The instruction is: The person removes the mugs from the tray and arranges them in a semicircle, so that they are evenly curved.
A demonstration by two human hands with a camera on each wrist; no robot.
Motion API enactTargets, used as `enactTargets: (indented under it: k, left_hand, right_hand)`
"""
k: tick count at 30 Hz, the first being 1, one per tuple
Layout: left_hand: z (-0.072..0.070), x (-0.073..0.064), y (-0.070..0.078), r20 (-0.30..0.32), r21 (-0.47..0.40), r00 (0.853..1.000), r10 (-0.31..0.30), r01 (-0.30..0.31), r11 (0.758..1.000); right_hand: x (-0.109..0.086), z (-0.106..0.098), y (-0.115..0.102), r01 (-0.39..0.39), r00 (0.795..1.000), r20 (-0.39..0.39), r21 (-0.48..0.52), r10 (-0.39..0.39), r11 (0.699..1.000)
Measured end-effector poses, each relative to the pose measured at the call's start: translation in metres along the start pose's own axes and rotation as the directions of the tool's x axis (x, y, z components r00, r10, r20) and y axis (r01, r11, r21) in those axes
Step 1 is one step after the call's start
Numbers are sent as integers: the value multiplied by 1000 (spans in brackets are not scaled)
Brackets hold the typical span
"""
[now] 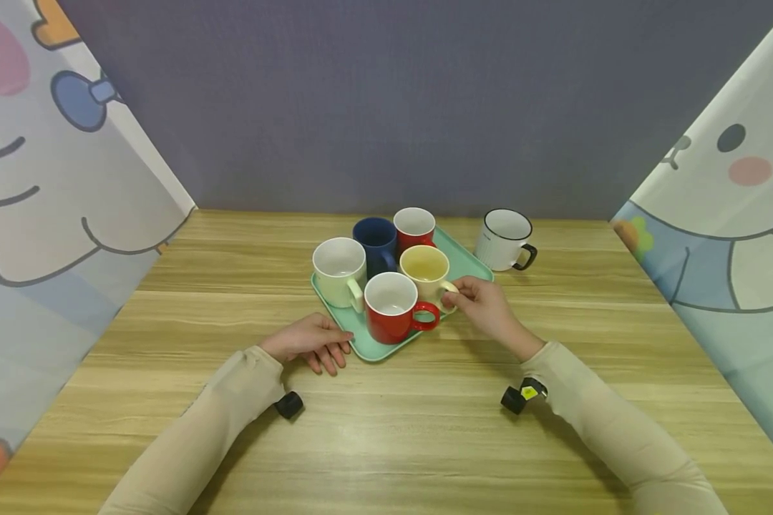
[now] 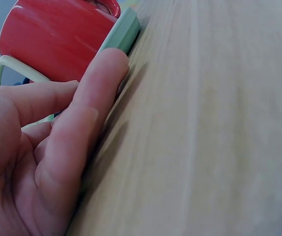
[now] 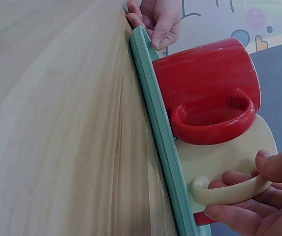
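Observation:
My right hand (image 1: 483, 307) pinches the handle of a cream-yellow mug (image 1: 425, 265), thumb on top and fingers curled through the loop. That mug stands among others on a mint-green tray (image 1: 457, 252). At the tray's near-left corner, my left hand (image 1: 312, 343) holds the rim, thumb over it and fingers along the outside. A red mug (image 1: 391, 315) with a white inside stands at the near corner, its handle pointing right. To its left is a pale green mug (image 1: 339, 268). Behind them stand a dark blue mug (image 1: 375, 243) and a second red mug (image 1: 414, 227).
A white enamel-style mug (image 1: 502, 243) with a black rim and black handle stands on the wooden table (image 1: 386, 429), just right of the tray. A grey panel (image 1: 386, 107) rises behind, and cartoon-printed sheets flank both sides.

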State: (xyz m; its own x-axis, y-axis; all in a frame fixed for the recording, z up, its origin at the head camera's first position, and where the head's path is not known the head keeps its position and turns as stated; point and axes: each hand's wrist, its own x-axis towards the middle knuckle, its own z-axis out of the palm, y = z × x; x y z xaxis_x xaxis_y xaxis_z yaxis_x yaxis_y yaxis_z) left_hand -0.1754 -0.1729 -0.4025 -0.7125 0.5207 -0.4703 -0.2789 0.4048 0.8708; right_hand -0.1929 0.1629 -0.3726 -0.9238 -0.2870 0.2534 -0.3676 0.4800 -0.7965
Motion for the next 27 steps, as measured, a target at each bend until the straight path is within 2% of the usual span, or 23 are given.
enactTargets:
  k: [9, 16, 27]
  left_hand:
    - [-1, 1, 0, 7, 2, 1000, 9, -9, 1000]
    - [-1, 1, -1, 5, 1, 1000, -1, 1, 1000]
    - [-1, 1, 2, 10, 12, 1000, 14, -14, 1000]
  right_hand:
    - [0, -5, 1, -25, 1000, -20, -21, 24, 999]
    - [-1, -13, 0, -67, 998, 5, 28, 67, 997]
    - [-3, -39, -14, -63, 998, -14, 111, 65, 992]
